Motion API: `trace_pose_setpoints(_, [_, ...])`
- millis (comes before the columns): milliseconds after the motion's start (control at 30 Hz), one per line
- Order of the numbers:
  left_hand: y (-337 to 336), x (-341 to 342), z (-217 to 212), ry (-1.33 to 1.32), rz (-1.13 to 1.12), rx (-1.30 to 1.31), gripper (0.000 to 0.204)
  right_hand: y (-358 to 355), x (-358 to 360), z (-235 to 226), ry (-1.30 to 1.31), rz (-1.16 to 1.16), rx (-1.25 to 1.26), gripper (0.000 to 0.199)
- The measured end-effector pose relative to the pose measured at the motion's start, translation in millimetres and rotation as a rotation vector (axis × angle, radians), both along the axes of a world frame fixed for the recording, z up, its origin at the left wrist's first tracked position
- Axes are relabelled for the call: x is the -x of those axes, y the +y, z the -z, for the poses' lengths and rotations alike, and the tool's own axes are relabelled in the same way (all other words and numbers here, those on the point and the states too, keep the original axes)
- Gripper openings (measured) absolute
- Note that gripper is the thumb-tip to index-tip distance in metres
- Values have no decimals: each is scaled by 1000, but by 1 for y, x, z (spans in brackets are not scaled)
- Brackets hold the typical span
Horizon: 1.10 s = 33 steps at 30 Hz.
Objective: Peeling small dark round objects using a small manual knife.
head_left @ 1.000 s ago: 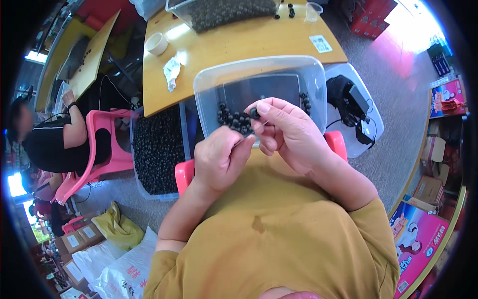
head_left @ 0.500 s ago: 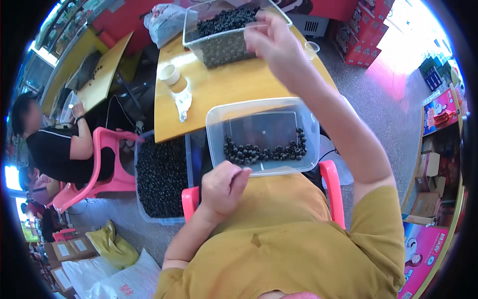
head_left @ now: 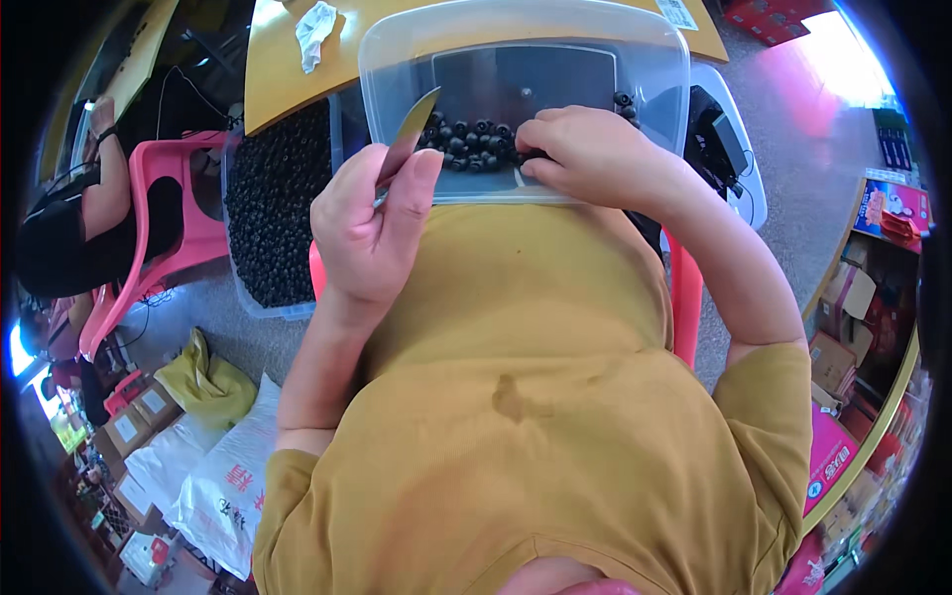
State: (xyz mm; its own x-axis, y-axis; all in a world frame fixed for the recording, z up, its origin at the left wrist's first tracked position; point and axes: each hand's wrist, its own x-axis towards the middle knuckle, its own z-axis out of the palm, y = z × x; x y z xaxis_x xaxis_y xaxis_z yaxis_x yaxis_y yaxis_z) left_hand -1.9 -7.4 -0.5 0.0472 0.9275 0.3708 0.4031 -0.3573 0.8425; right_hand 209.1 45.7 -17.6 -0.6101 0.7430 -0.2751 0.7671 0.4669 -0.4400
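Observation:
My left hand [head_left: 369, 223] is closed around a knife [head_left: 411, 127], its pointed blade tilted up and to the right and the thumb along it. The handle is hidden in the palm. In front of me, a clear plastic bin [head_left: 526, 25] holds dark, round, berry-like pieces [head_left: 474, 147] with ringed tops, gathered along its near side. My right hand [head_left: 595, 149] reaches over the bin's near rim. Its bent fingers close on one of these black round pieces, mostly covered by the fingertips.
A yellow table [head_left: 288, 84] bears a crumpled white tissue [head_left: 315, 36]. Left of me stands a large bin full of black round pieces [head_left: 278, 203]. Beyond it, a person in black [head_left: 74, 233] sits on a pink chair [head_left: 193, 238]. White sacks [head_left: 223, 476] lie at lower left.
My right hand has come back from the far bin of dark pieces into the near bin. My left hand has risen, and its knife now shows. The view has tilted down toward me.

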Motion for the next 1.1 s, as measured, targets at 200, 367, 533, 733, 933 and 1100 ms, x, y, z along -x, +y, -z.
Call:
trace_pose_setpoints(200, [-9,0,3,43,41,-52,14,-6,3,14,46,34,95,21])
trace_pose_setpoints(367, [-9,1,-2,-7,46,-37,13,-12,6,0,420,208,126,19])
trace_pose_setpoints(533, [-2,-8,-13,4,122,-102,15,-31,20,-42,1036,493,639,25])
trace_pose_setpoints(733, [2,-22,-30,72,218,-322,27,-57,34,-67,1439,516,786,27])
trace_pose_setpoints(933, [-4,-24,-35,122,233,-407,28,-67,35,-67,1466,476,742,26])
trace_pose_setpoints(1100, [-3,-23,-34,121,249,-417,26,-68,37,-64,1483,451,698,26])
